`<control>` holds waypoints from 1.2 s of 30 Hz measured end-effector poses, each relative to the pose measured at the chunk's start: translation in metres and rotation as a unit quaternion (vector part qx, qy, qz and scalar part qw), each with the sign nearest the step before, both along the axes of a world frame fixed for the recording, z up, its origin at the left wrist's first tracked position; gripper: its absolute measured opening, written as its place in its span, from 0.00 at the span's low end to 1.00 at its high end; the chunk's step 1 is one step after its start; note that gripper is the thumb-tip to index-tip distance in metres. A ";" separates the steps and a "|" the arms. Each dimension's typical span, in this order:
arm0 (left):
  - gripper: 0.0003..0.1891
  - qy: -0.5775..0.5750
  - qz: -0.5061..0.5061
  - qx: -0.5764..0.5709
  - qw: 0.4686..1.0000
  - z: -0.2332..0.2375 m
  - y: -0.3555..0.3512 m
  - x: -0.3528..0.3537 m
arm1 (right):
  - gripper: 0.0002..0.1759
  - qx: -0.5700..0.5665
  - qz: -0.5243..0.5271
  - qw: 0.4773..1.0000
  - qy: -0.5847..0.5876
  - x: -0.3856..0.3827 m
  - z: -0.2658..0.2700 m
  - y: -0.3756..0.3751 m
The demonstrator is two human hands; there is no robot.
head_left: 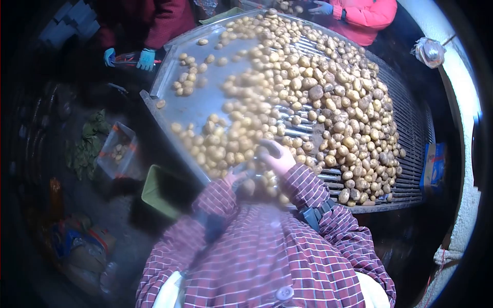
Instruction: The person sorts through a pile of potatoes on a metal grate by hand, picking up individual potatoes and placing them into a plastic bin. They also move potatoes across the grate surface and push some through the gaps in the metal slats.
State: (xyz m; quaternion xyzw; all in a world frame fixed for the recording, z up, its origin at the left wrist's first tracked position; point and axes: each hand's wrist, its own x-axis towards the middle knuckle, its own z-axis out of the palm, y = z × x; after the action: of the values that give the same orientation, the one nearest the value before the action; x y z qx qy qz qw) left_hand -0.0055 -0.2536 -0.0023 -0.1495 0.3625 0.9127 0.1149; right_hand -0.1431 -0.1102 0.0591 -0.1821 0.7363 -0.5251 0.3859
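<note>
Checked coat cloth (277,251) is filling the space nearest the camera, its sleeves reaching over the near edge of the metal table (215,95). Just inside that edge, the left hand (231,177) and the right hand (281,160) are standing a little apart over potatoes (308,83); blur is hiding their fingertips, so I cannot tell whether either is gripping one. Potatoes are covering much of the table, heaping over the slats (411,128) toward the right edge and thinning out on the smooth sheet toward the left edge. One lone potato (160,103) is lying close to the left edge, where a knock from its neighbours could be sending it to the floor. Hurried sweeping could also be spilling some over the near edge, and small ones could be wedging between slats. Beyond the left edge, a green bin (159,192) and a clear box (117,149) are taking up floor room. Past the far left corner, another person's gloved hands (146,59) are holding something red, while a pink sleeve (367,14) is showing at the far edge, so long reaches could be meeting other arms. Beside the right edge, a blue box (432,165) is standing.
</note>
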 end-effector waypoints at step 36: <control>0.49 -0.075 -0.323 -0.816 0.474 0.029 -0.062 -0.034 | 0.40 0.174 0.279 0.833 0.445 0.028 -0.034 0.007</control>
State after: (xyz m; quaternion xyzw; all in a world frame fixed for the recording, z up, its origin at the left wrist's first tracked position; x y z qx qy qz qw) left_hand -0.0399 -0.3154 0.0266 -0.1161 0.9561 0.0886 0.2540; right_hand -0.1151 -0.1031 0.0247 -0.5235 0.8258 -0.1204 0.1719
